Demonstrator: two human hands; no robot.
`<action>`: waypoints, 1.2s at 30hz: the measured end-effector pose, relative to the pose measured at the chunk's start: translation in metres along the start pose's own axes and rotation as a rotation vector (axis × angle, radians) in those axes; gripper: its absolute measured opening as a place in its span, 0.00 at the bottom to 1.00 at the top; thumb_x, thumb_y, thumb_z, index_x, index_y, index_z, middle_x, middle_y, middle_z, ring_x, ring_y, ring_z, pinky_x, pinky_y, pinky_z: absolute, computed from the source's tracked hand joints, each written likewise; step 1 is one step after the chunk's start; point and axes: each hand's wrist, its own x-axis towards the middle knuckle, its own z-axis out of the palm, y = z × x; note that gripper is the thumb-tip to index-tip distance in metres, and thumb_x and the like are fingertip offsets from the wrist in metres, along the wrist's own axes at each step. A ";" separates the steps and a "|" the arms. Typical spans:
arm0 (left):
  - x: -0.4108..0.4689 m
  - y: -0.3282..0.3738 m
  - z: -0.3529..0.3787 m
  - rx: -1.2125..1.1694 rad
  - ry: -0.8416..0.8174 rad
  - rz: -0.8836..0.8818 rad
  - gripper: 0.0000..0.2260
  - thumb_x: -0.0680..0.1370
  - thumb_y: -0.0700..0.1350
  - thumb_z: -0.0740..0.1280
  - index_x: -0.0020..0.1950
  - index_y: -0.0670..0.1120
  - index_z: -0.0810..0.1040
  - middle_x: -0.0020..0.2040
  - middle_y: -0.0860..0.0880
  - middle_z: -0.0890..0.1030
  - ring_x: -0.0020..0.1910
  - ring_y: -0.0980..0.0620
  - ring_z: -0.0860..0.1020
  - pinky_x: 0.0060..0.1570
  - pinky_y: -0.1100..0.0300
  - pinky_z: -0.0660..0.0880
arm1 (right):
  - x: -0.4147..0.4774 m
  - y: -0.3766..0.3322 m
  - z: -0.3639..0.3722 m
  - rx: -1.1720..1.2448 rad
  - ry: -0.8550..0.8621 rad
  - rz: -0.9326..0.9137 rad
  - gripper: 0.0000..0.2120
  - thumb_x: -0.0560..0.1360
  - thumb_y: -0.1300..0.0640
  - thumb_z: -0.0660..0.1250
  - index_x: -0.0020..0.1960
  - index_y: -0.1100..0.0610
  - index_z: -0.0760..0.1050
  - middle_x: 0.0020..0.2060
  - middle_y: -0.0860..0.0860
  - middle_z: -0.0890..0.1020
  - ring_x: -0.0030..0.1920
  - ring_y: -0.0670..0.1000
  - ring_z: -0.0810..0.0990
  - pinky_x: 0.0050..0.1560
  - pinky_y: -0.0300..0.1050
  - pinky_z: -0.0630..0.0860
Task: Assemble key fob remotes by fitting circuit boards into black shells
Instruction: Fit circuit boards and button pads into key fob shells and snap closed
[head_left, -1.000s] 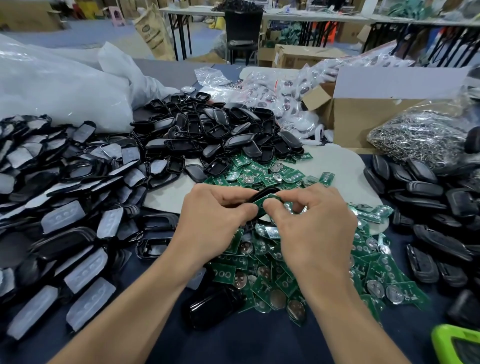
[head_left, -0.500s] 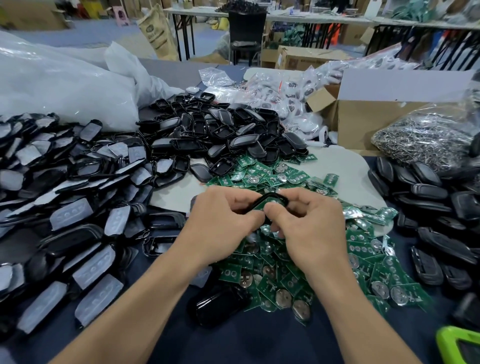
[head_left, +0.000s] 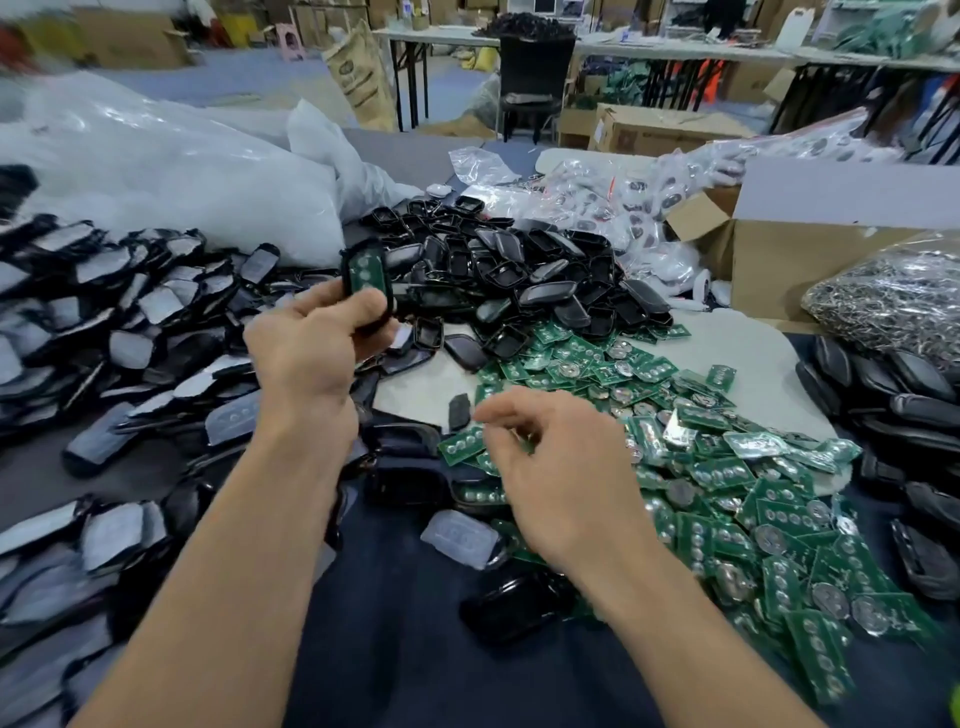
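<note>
Workbench, mid-assembly: we see the left hand (head_left: 311, 358) raised above the table (head_left: 415, 660), thumb and fingers gripping the lower end of a black shell (head_left: 363, 246). A green board (head_left: 365, 274) sits inside the shell, its face turned toward us. The right hand (head_left: 561, 467) hangs lower, just over the near edge of the board pile (head_left: 737, 483). Its fingers are loosely curled, thumb and forefinger close together, and we can make out nothing in them. Behind the boards lies a heap of empty shells (head_left: 519, 270). Shells fitted with grey pads (head_left: 104, 322) crowd the left side before a white bag (head_left: 156, 171), while closed fobs (head_left: 909, 400) line the right, below a bag of metal parts (head_left: 893, 296) and a cardboard box (head_left: 779, 265).
</note>
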 end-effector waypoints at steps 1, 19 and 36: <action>0.006 0.003 -0.006 -0.042 0.051 0.002 0.05 0.74 0.32 0.74 0.45 0.40 0.82 0.37 0.42 0.85 0.28 0.50 0.81 0.32 0.63 0.78 | 0.005 -0.009 0.011 -0.032 -0.050 -0.027 0.10 0.78 0.60 0.70 0.50 0.48 0.87 0.40 0.39 0.84 0.40 0.38 0.79 0.44 0.22 0.70; 0.029 0.005 -0.027 -0.228 0.329 0.050 0.06 0.73 0.30 0.73 0.44 0.40 0.83 0.36 0.46 0.83 0.28 0.51 0.79 0.31 0.64 0.75 | 0.050 -0.067 0.104 -0.067 -0.242 0.239 0.04 0.70 0.55 0.74 0.44 0.54 0.84 0.42 0.54 0.86 0.46 0.57 0.84 0.41 0.44 0.79; -0.072 -0.055 0.047 0.339 -0.465 -0.067 0.13 0.73 0.39 0.68 0.54 0.53 0.77 0.38 0.46 0.86 0.30 0.49 0.81 0.32 0.58 0.80 | 0.000 0.044 -0.049 0.668 0.266 0.408 0.07 0.80 0.62 0.70 0.45 0.55 0.77 0.32 0.52 0.78 0.25 0.48 0.71 0.27 0.37 0.70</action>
